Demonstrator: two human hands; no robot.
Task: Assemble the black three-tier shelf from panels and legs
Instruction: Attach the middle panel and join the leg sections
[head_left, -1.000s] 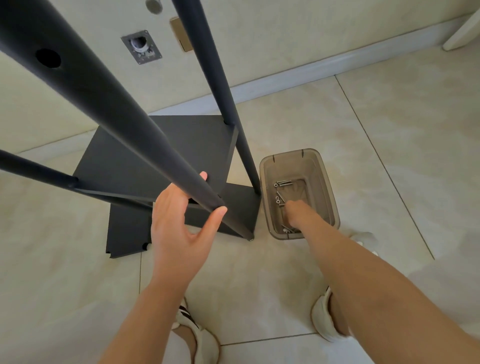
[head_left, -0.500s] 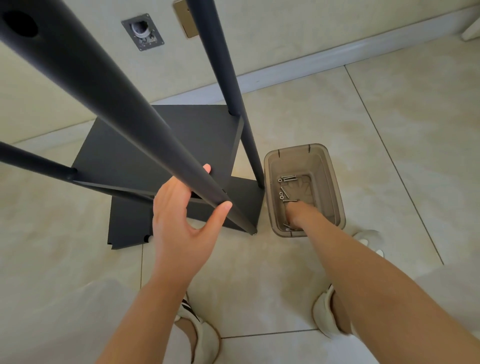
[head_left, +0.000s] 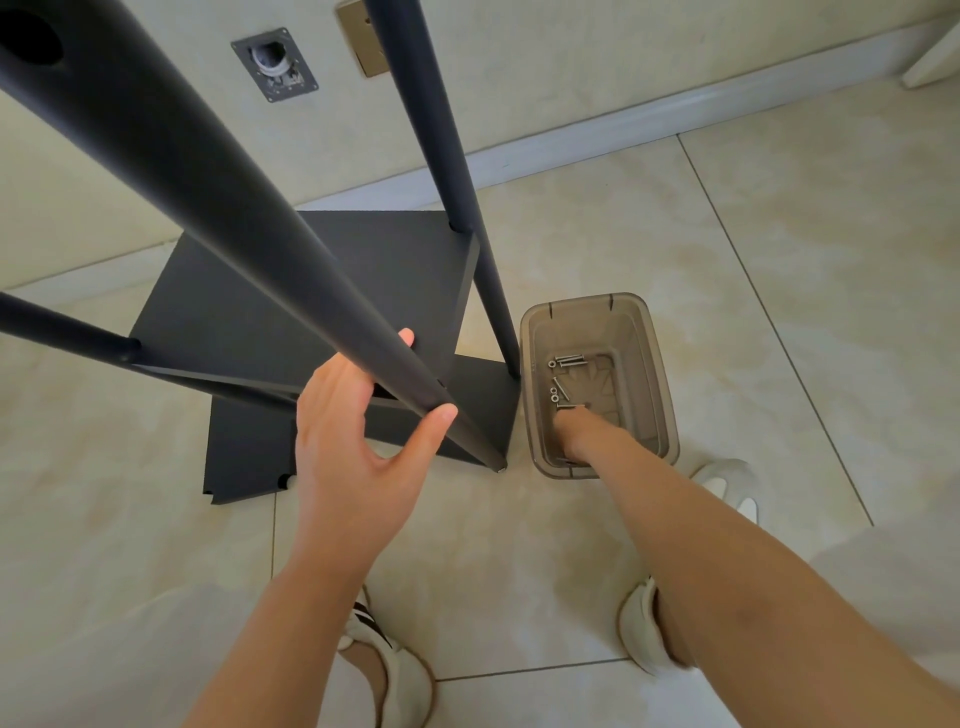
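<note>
Though tinted, bin (head_left: 658, 374) with screws (head_left: 567, 359)

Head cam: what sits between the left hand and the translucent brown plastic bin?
Head view: the lower end of the tapered black leg that the left hand grips, then the corner of the flat black shelf panel on the floor.
</note>
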